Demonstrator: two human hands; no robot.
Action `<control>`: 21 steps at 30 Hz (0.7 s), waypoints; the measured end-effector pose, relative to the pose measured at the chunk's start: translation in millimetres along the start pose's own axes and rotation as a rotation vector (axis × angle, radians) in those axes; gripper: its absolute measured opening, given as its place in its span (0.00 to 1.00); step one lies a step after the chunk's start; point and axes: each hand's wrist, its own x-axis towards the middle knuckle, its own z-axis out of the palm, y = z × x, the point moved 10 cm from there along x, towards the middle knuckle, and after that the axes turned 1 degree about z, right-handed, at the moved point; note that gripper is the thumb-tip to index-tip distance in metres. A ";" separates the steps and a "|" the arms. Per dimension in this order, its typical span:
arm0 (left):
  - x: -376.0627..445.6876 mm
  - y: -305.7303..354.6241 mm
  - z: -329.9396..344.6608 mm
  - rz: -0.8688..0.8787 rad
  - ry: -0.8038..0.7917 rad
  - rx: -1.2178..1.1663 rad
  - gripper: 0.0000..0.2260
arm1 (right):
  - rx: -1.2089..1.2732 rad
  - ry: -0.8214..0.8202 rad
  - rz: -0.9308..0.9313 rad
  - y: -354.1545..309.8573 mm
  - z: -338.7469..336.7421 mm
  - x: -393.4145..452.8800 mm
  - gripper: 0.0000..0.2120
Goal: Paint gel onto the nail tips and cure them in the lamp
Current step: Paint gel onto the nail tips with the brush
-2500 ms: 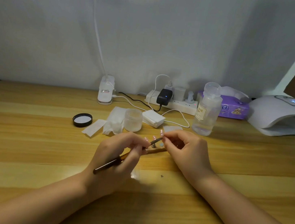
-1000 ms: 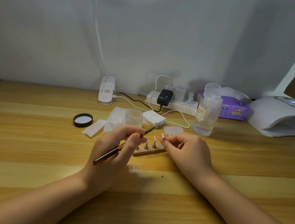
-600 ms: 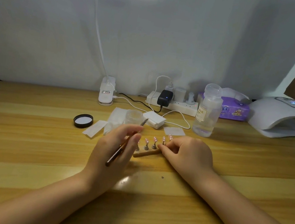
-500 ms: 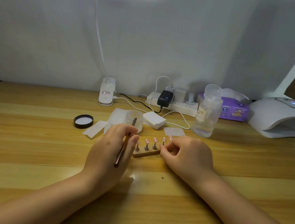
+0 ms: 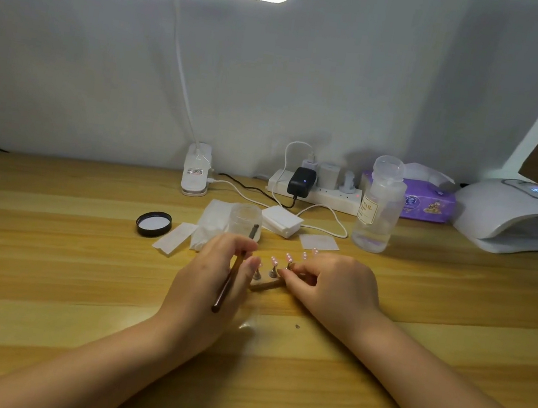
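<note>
Left hand [image 5: 211,285] gripping a brush [image 5: 231,274] at frame centre, right hand [image 5: 328,288] pinching the wooden strip [image 5: 266,285] bearing pink nail tips [image 5: 288,257], curing lamp [image 5: 514,217] sitting at right edge.

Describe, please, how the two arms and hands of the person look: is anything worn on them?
Both forearms are bare up to the frame's edge: no sleeves or gloves show. The left hand and the right hand carry no ring, watch or bracelet that I can see. The few fingernails in view look short and plain; the picture is too soft to rule out clear polish.
</note>
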 end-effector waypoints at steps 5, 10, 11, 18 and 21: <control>-0.1 -1.5 1.2 -0.009 -0.005 -0.019 0.18 | 0.018 -0.002 0.047 5.6 4.8 1.5 0.14; 0.0 -1.3 1.2 0.010 -0.004 0.007 0.18 | 0.071 -0.020 0.071 8.4 7.4 1.9 0.13; -0.2 -1.0 0.9 0.016 0.001 0.009 0.18 | 0.074 -0.024 0.068 7.8 7.3 2.1 0.13; 1.4 2.0 -5.4 0.063 0.068 -0.033 0.12 | 0.001 0.004 -0.065 -7.3 1.2 -1.9 0.12; 4.6 7.6 -15.8 0.103 0.125 -0.072 0.09 | 0.076 0.063 -0.103 -11.5 -9.0 -4.3 0.10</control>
